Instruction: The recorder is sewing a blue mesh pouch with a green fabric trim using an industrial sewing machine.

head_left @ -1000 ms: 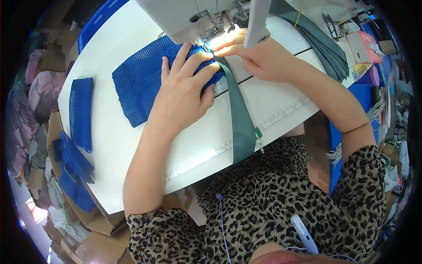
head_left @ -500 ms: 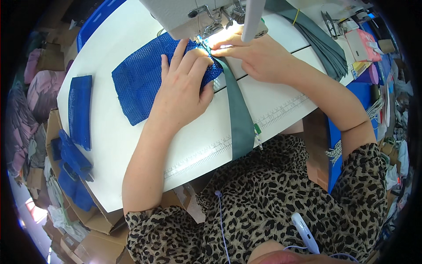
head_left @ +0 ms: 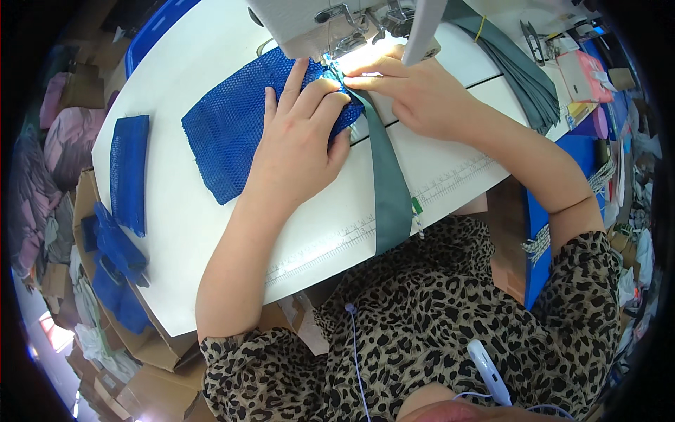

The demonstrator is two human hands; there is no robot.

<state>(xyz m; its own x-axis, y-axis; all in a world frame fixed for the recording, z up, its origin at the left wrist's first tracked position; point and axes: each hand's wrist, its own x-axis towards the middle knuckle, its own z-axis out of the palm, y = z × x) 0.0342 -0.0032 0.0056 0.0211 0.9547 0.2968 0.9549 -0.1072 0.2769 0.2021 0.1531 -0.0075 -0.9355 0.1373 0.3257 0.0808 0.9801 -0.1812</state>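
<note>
My left hand point(head_left: 303, 133) presses on blue mesh fabric point(head_left: 232, 123), its first fingers bent at the seam and the outer ones more spread. My right hand point(head_left: 415, 91) pinches the dark green strip point(head_left: 389, 200) where it meets the mesh, beside the lit presser foot point(head_left: 346, 48) of a white sewing machine point(head_left: 288, 21); the exact fingertip grip is partly lost in glare. The strip hangs down across the white table point(head_left: 183, 281) to its front edge.
Folded blue mesh point(head_left: 129, 169) and crumpled blue pieces point(head_left: 116, 267) lie left, by a cardboard box point(head_left: 169, 352). At right are a green fabric stack point(head_left: 524, 91), thread snips point(head_left: 531, 39), a pink container point(head_left: 583, 76) and cords point(head_left: 534, 243). Fabric piles point(head_left: 63, 148) line the left.
My hands, the mesh and the strip sit slightly farther right in the view, as does the machine head. Both hands keep much the same grip at the seam.
</note>
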